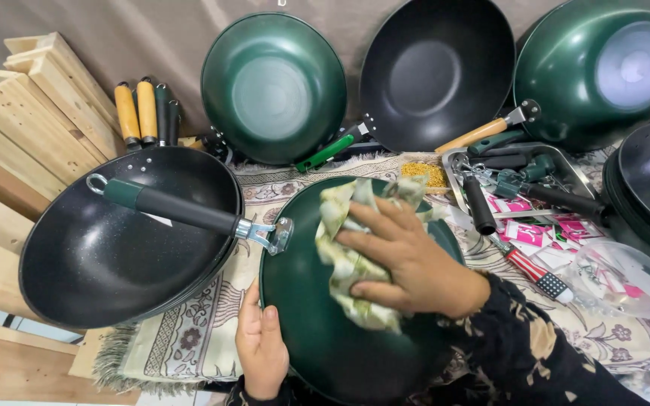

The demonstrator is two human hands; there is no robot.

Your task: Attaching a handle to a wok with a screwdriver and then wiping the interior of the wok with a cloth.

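A dark green pan (317, 323) lies bottom-up in front of me, its handle (178, 208) reaching left over a stack of black pans. My left hand (261, 349) grips the pan's near left rim. My right hand (408, 259) presses a crumpled green-and-cream cloth (347, 263) flat against the pan's underside, fingers spread over the cloth.
A stack of black pans (99, 263) sits at the left on a patterned rug (197, 331). Green and black pans (274, 86) lean against the back wall. A metal tray (566, 169) with loose handles, a screwdriver (532, 271), a clear lid (618, 278) and wooden boards (31, 120) surround me.
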